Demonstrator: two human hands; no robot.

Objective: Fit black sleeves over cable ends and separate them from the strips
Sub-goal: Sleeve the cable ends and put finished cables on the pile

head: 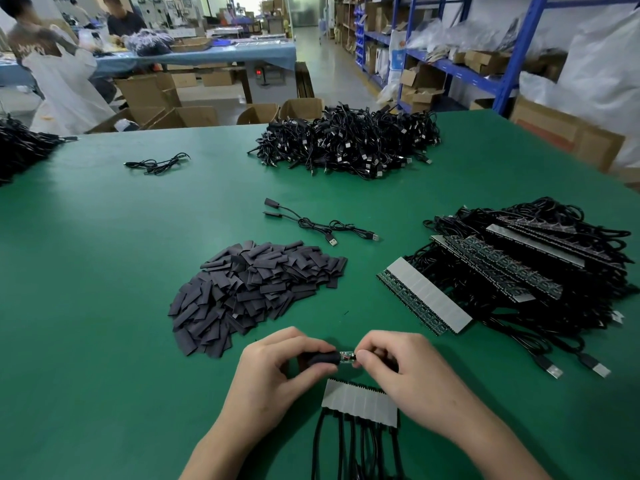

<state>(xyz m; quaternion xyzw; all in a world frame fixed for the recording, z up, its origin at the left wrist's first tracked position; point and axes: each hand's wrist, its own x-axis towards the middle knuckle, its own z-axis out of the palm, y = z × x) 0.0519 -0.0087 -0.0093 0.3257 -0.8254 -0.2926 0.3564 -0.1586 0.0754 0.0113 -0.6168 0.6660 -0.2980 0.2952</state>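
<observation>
Black tubing is what the left hand (273, 372) holds: one short sleeve (320, 362) is pinched between the thumb and the curled fingers, with its open mouth turned to the right. The small circuit board on the cable end (346, 357) is pinched by the curled fingertips of the right hand (401, 372). Its left tip is at the mouth of the sleeve, but how far it is inside cannot be told. Both hands are near the front edge of the green table (104, 306), just beyond a short strip (360, 402) with grey backing, from which several black cables run toward the person. Whether the held cable end is joined to this strip cannot be seen.

The step in hand is judged to be the sliding of the sleeve over the board. It is done well when the sleeve mouth is squeezed lightly at its edges, so that it is rounded and not flat. The board should be lined up with the tube, not tilted, and held by its edges. The sleeve is then pushed until the whole board is covered. The pile of loose sleeves (252, 292) lies near on the left and the stack of strips (519, 271) on the right, so the next pieces are easily reached.
</observation>
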